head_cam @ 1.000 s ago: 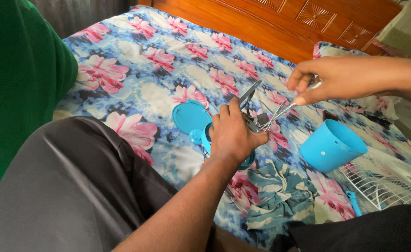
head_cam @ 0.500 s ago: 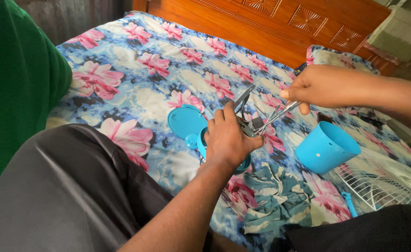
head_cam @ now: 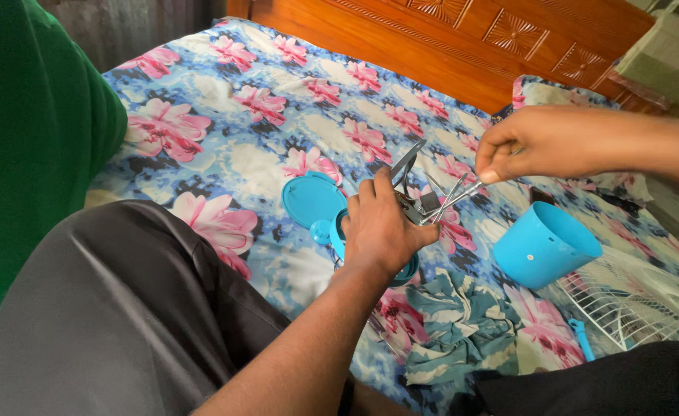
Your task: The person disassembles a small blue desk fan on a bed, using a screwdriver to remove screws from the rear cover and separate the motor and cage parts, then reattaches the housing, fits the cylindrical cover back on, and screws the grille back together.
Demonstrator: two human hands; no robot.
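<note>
Mid-bed, we're seeing a blue lid lying flat. Just right of it, our left hand is gripping a metal tool tight over a blue base. Our right hand is pinching the tool's thin rod. Blue cup is lying tipped nr bed's right edge, w/ white grille beside it.

At frame centre your left hand grips a small folding tool of bright, glossy metal, and your right hand at upper right pinches one of its thin shiny steel arms. Beneath it you see smooth, matt blue plastic: a round lid and, at right, a cup. The bedsheet is soft printed cloth. The headboard across the top is carved, varnished wood. At lower right lies a white wire grille.
</note>
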